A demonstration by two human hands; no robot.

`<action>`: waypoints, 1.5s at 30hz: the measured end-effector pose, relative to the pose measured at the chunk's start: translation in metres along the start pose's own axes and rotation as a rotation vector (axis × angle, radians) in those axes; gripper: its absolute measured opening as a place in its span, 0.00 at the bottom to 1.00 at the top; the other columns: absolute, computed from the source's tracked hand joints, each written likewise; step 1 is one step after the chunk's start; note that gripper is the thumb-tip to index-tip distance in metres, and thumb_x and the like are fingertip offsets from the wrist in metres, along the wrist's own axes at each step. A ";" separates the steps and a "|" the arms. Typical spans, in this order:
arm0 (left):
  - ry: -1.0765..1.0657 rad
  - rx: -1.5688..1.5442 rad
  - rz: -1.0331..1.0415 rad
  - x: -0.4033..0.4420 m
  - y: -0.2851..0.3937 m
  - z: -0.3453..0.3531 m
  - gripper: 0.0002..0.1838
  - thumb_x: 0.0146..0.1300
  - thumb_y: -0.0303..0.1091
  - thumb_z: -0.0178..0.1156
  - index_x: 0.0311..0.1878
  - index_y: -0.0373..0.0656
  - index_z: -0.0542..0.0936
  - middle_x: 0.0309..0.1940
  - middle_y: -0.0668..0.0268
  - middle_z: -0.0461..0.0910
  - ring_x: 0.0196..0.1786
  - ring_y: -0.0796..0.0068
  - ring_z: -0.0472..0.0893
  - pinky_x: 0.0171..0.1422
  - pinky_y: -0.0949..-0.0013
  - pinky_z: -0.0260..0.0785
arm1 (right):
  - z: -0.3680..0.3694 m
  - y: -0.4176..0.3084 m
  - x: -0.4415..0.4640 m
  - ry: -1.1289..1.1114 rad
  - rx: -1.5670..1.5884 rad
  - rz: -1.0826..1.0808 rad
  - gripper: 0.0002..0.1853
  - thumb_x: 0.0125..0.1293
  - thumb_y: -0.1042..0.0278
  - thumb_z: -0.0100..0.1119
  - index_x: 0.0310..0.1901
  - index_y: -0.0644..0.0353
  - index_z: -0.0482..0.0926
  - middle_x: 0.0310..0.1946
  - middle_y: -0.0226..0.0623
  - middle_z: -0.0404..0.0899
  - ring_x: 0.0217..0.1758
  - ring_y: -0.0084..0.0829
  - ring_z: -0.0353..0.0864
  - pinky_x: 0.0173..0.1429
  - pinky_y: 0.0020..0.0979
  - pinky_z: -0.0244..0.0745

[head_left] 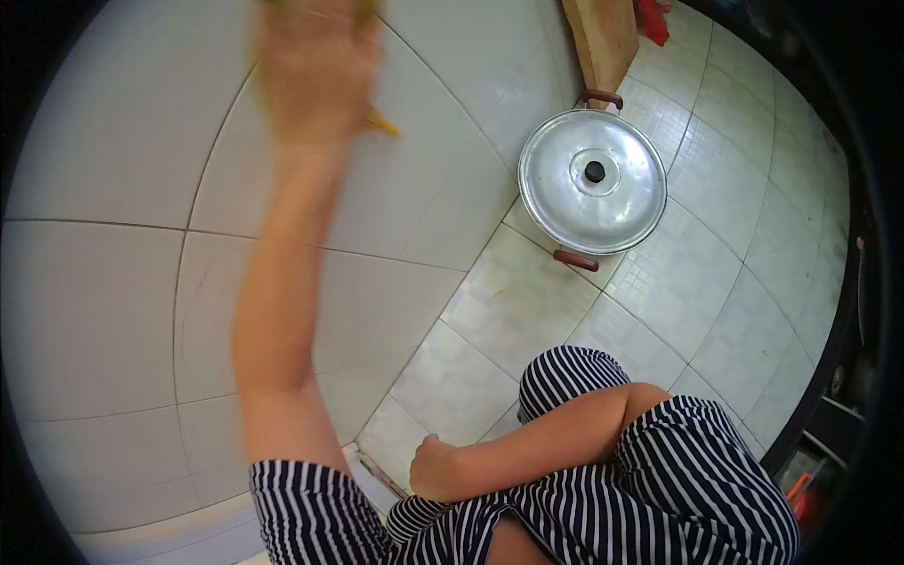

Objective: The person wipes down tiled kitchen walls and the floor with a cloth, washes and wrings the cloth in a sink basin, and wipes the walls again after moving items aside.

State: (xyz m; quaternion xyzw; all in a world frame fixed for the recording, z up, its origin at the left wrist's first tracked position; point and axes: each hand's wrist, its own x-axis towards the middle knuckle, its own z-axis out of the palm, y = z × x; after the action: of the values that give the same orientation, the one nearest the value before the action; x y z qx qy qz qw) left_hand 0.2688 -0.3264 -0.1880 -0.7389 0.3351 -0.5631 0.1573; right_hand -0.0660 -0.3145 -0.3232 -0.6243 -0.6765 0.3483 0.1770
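My left hand reaches far up against the white tiled wall, smeared by motion. Bits of a yellow cloth-like piece stick out beside and beyond it, so the hand seems to press it on the tiles; its exact kind is blurred. Across my lap lies my right forearm, and my right hand is curled closed close to my striped clothing, near the foot of the wall. Nothing shows in its fingers.
A lidded silver pot with brown handles stands on the tiled floor by the wall. Behind it are a wooden board and something red. Dark shelving with assorted items lines the right edge.
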 end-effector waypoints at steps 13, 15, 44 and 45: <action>-0.692 -0.745 0.061 -0.310 0.124 0.000 0.10 0.58 0.30 0.58 0.44 0.50 0.79 0.35 0.65 0.80 0.49 0.65 0.81 0.57 0.56 0.72 | 0.017 0.034 0.037 0.126 -0.022 0.034 0.14 0.67 0.68 0.53 0.46 0.62 0.87 0.42 0.45 0.88 0.46 0.46 0.88 0.43 0.47 0.81; -0.739 -0.911 -0.319 -0.307 0.119 -0.044 0.07 0.65 0.36 0.59 0.44 0.47 0.80 0.37 0.62 0.83 0.40 0.61 0.82 0.42 0.58 0.73 | -0.004 0.040 0.029 0.165 -0.053 0.080 0.14 0.67 0.68 0.54 0.47 0.61 0.86 0.41 0.44 0.87 0.46 0.47 0.88 0.43 0.47 0.82; 0.363 -1.952 -1.627 -0.227 0.063 -0.263 0.36 0.81 0.54 0.32 0.81 0.40 0.47 0.82 0.61 0.47 0.82 0.66 0.50 0.83 0.65 0.43 | -0.051 0.050 0.060 1.640 0.570 0.050 0.30 0.74 0.72 0.42 0.78 0.57 0.56 0.72 0.42 0.65 0.72 0.33 0.67 0.71 0.32 0.65; 0.377 -1.949 -1.621 -0.225 0.066 -0.263 0.36 0.81 0.54 0.32 0.81 0.40 0.47 0.82 0.61 0.47 0.82 0.66 0.50 0.83 0.65 0.43 | -0.046 0.055 0.048 1.698 0.760 0.080 0.31 0.74 0.74 0.41 0.78 0.58 0.55 0.69 0.40 0.69 0.67 0.31 0.74 0.65 0.29 0.72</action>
State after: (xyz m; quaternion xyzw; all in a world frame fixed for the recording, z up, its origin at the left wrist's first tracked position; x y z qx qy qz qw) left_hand -0.0308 -0.1842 -0.3085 -0.4494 0.0803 -0.1161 -0.8821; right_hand -0.0032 -0.2575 -0.3385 -0.5929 -0.1388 -0.0212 0.7930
